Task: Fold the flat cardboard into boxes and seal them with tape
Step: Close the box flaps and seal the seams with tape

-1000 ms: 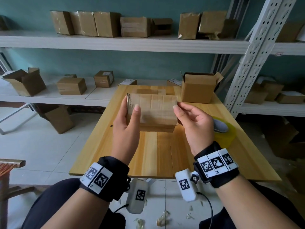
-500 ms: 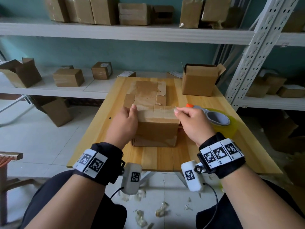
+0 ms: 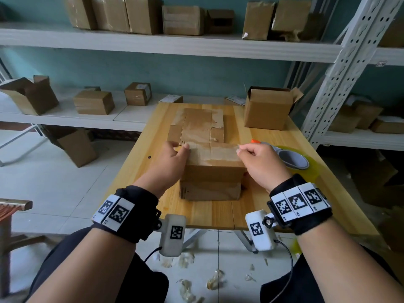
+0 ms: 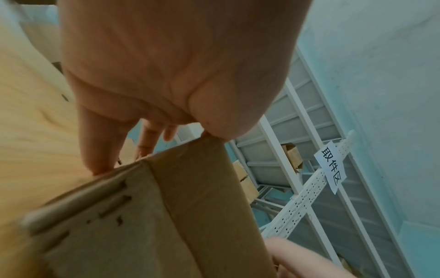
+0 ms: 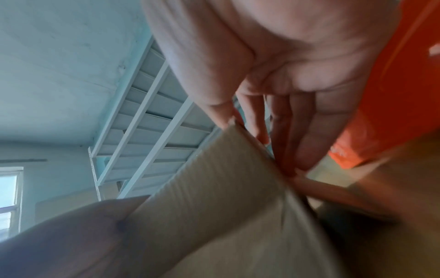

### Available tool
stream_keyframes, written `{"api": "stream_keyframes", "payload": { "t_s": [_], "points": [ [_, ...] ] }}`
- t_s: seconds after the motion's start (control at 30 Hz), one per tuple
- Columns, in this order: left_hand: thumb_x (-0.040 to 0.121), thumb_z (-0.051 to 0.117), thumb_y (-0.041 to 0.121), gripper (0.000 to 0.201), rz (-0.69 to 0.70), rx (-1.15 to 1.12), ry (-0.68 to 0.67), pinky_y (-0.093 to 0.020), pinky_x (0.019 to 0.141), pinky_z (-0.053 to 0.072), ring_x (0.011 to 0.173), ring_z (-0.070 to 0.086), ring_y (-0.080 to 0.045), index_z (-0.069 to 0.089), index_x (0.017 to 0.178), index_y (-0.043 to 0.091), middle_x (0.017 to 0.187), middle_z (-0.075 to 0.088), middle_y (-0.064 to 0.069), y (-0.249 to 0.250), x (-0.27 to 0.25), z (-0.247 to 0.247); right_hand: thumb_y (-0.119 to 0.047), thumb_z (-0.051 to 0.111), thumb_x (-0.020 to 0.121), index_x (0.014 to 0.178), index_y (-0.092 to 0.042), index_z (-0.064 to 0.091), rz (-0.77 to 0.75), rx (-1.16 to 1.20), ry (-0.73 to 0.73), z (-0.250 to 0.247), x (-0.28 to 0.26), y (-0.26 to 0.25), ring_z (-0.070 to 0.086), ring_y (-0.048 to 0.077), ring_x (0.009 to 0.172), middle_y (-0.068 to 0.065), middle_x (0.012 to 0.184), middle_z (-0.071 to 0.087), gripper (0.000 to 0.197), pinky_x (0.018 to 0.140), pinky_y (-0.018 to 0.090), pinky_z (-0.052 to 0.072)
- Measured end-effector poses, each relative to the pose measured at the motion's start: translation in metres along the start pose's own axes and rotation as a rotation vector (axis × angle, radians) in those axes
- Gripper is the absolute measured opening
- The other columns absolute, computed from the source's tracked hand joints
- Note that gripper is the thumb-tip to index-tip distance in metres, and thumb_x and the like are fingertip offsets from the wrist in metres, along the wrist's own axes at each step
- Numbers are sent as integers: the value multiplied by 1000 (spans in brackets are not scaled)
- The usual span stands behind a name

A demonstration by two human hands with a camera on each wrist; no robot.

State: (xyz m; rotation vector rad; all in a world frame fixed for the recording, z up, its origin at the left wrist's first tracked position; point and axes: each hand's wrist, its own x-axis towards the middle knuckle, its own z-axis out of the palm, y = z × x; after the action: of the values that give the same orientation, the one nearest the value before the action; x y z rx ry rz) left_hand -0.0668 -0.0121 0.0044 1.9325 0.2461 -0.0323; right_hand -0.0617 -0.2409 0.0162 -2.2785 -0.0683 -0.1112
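Note:
A brown cardboard box (image 3: 213, 171) stands on the wooden table (image 3: 218, 211) in front of me, its upper flap tilted up toward me. My left hand (image 3: 169, 159) grips the box's upper left corner, thumb on the top edge, fingers down the left side (image 4: 104, 150). My right hand (image 3: 259, 161) pinches the upper right corner of the flap (image 5: 234, 122). Flat cardboard (image 3: 197, 125) lies on the table behind the box. A yellow tape roll in an orange-handled dispenser (image 3: 293, 159) sits just right of my right hand.
An open box (image 3: 267, 108) stands at the table's far right corner. White shelves (image 3: 153, 43) behind hold several boxes. A white perforated rack post (image 3: 341, 68) rises on the right. Tape scraps litter the floor (image 3: 196, 278) near my knees.
The box came down from mid-air onto the table and now stands there. Both hands kept hold, ending at its top corners. The flat cardboard behind came into view.

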Motion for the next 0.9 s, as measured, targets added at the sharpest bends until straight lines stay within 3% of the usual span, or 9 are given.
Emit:
{"api": "stream_keyframes", "payload": {
  "t_s": [0.1,0.17,0.23,0.4,0.47,0.53,0.6,0.8,0.9],
  "points": [
    [114,34,49,57,70,2,-115,-36,113,41,136,48,-24,24,164,24,159,40,-6,-1,-4,5,-27,51,102,109,3,72,38,-149,-70,-1,0,6,66,41,99,22,117,72,37,90,49,55],
    [115,30,48,45,118,37,-133,-33,111,39,134,47,-20,41,151,25,154,46,-2,-1,-4,4,-29,49,104,111,-2,74,57,-195,-95,2,-3,5,67,37,90,22,108,72,37,79,42,55],
    [114,30,53,55,111,59,-164,-33,116,36,137,45,-18,40,157,22,153,46,2,-1,-3,2,-29,46,105,113,-7,73,62,-219,-97,3,-4,5,62,28,76,25,96,70,35,66,34,46],
    [107,24,70,69,66,574,-169,-55,123,29,150,39,-33,34,164,32,160,49,-6,-13,6,0,-34,45,107,122,-22,70,82,-227,-82,1,-3,5,68,29,104,10,117,74,31,96,46,56],
    [105,23,74,69,73,615,-153,-60,121,31,146,44,-36,45,157,33,154,55,-7,-17,8,1,-35,45,108,115,-19,72,83,-237,-85,1,-2,5,68,32,104,13,117,74,32,96,47,56],
    [101,25,77,60,108,605,-146,-62,113,41,128,57,-38,62,126,36,131,66,-8,-21,13,0,-38,43,110,108,-13,73,83,-275,-120,0,0,3,69,32,94,17,103,73,39,88,46,56],
    [102,26,75,50,118,626,-132,-61,105,47,112,62,-36,57,97,36,112,66,-6,-26,20,-1,-40,39,111,109,-12,71,88,-289,-186,-3,6,0,69,31,91,16,99,72,42,87,45,55],
    [108,23,66,46,113,655,-97,-59,106,46,113,57,-35,55,104,32,112,59,-7,-24,18,1,-19,41,110,127,-2,66,208,-342,-280,-1,34,-18,66,39,116,20,123,68,35,97,46,55],
    [109,24,63,47,118,672,-91,-58,107,46,116,56,-36,57,110,29,113,57,-8,-23,18,4,-14,42,110,136,-1,60,149,-635,-330,10,33,-29,63,31,116,16,127,64,34,79,35,46]
  ]
}}
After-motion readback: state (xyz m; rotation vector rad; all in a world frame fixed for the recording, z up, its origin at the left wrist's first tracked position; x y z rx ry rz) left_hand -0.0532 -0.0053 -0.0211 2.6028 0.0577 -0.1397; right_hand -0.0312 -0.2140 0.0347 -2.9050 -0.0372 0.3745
